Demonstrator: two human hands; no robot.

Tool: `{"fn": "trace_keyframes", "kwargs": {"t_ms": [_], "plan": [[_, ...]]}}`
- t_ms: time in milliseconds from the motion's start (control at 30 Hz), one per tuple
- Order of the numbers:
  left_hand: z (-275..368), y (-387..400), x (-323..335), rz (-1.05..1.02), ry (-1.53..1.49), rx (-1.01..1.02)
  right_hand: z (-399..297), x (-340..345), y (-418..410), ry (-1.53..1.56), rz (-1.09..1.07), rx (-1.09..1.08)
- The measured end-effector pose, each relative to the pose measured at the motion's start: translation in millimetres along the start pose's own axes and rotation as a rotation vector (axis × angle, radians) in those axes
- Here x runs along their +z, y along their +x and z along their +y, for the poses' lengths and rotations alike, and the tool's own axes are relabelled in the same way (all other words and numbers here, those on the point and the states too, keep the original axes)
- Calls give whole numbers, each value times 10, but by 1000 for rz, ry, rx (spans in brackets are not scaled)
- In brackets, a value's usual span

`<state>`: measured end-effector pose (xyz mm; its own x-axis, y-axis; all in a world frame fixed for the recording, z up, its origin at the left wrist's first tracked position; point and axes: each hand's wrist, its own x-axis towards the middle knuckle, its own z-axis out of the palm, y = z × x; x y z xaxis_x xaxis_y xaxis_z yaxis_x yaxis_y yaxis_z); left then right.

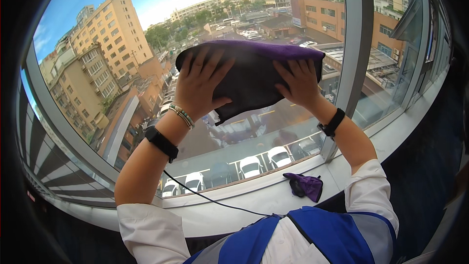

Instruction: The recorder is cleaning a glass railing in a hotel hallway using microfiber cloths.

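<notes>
A purple and black cloth (249, 80) is spread against the window glass (234, 135) in front of me. Its purple side shows along the top edge, and the dark side faces me. My left hand (203, 80) lies flat on the cloth's left part with fingers spread, holding it to the pane. On its right part my right hand (298, 80) presses too, its fingertips near the purple edge. A lower corner of the cloth hangs down between the hands. Below on the white windowsill (234, 216) lies a crumpled purple cloth (307, 187) with a dark part.
A grey metal window post (351, 55) rises beside my right forearm. At the left stands another frame bar (69, 128), with a striped blind (66, 168) beyond it. A thin black cable (216, 200) runs from near my left wrist towards my vest (253, 242).
</notes>
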<state>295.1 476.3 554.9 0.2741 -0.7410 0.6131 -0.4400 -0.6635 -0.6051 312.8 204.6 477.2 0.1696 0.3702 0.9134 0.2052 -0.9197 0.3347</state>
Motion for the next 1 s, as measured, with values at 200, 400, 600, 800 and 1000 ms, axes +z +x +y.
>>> {"fn": "trace_keyframes", "kwargs": {"t_ms": [200, 400, 600, 800, 1000], "plan": [[-376, 291, -280, 89, 165, -111, 334, -137, 735, -34, 102, -119], [-1038, 1051, -502, 440, 312, -221, 605, -374, 2054, -15, 262, -54], [-471, 1222, -434, 295, 238, -292, 668, -296, 1751, -86, 266, 122], [237, 809, 11, 137, -13, -18, 562, -125, 654, 8, 228, 90], [350, 675, 116, 20, -11, 78, 559, -91, 190, 26, 44, 91]]}}
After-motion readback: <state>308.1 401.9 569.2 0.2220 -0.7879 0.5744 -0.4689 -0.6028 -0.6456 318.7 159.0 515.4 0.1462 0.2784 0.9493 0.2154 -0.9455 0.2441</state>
